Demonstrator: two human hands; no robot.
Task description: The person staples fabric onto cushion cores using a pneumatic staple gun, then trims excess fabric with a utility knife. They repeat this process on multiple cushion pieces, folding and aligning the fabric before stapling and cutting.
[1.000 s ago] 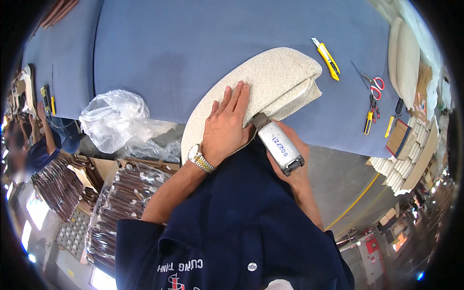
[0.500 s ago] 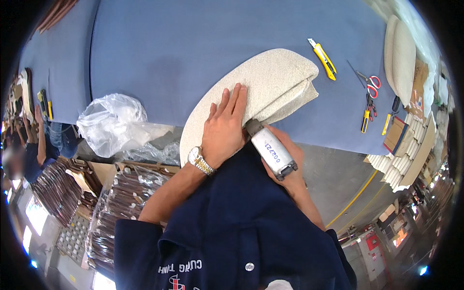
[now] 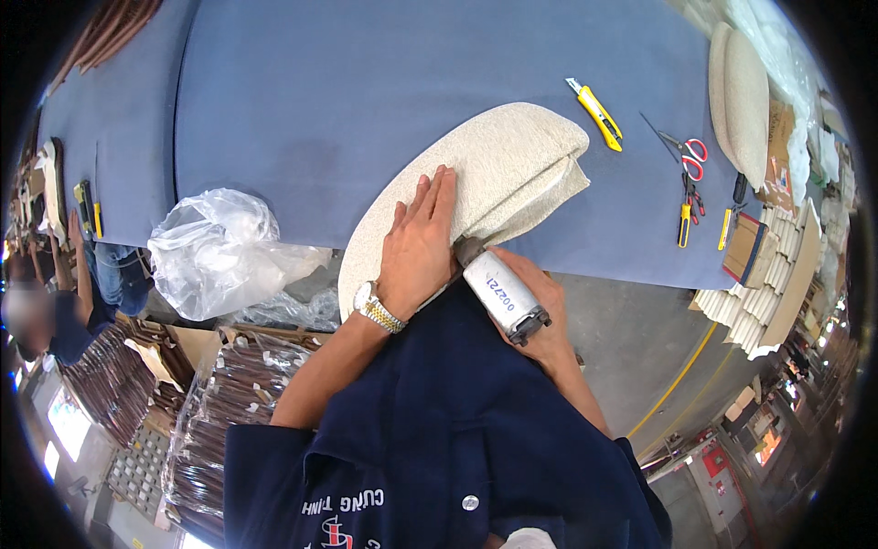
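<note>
Cream upholstered cushion panel (image 3: 494,174) lies at the near edge of the blue counter (image 3: 347,101), its rounded end hanging a little past the edge and loose fabric folded under at its right end. Left hand (image 3: 419,245), wearing a metal wristwatch (image 3: 377,308), lies flat and open on the panel with fingers stretched out. Right hand (image 3: 540,306) is closed around a grey cylindrical pneumatic stapler (image 3: 501,293), whose nose meets the panel's lower edge just beside the left hand. Farther right on the counter lie a yellow utility knife (image 3: 596,113) and red-handled scissors (image 3: 684,156). A crumpled clear plastic bag (image 3: 219,252) sits at the counter's edge, left of the panel.
</note>
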